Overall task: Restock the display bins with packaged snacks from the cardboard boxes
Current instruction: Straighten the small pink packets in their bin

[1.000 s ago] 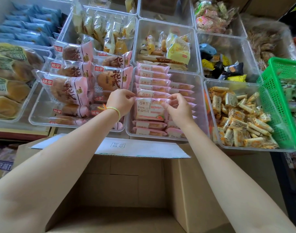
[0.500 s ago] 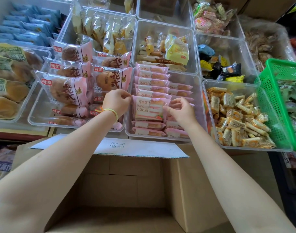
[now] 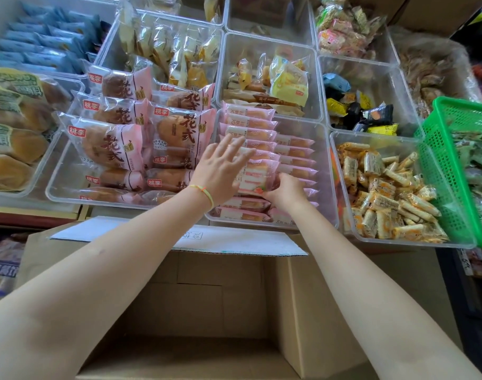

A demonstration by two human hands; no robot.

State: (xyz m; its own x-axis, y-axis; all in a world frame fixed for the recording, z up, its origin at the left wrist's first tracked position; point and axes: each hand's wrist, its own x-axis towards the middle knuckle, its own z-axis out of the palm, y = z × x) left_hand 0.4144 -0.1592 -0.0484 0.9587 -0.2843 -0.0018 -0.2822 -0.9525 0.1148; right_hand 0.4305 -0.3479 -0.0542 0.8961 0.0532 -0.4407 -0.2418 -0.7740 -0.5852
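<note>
Pink packet [image 3: 257,175] sits between both hands, standing on edge in the clear bin [image 3: 326,171], long axis running hand to hand. Right hand [image 3: 285,192] pinches its lower right corner; left hand [image 3: 220,167] lies flat with fingers spread against its left face (steadying, I'd judge). Cardboard box [image 3: 196,311] sits below both wrists, looks empty.

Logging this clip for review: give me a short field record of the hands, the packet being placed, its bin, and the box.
left hand: fingers straight, lying against the rows of pink packets
right hand: grips the lower edge of the upright pink packet
bin: clear bin, two rows of pink packets, nearly full
neighbour: wafer rolls bin on the right
cardboard box: open below, visible interior bare
</note>
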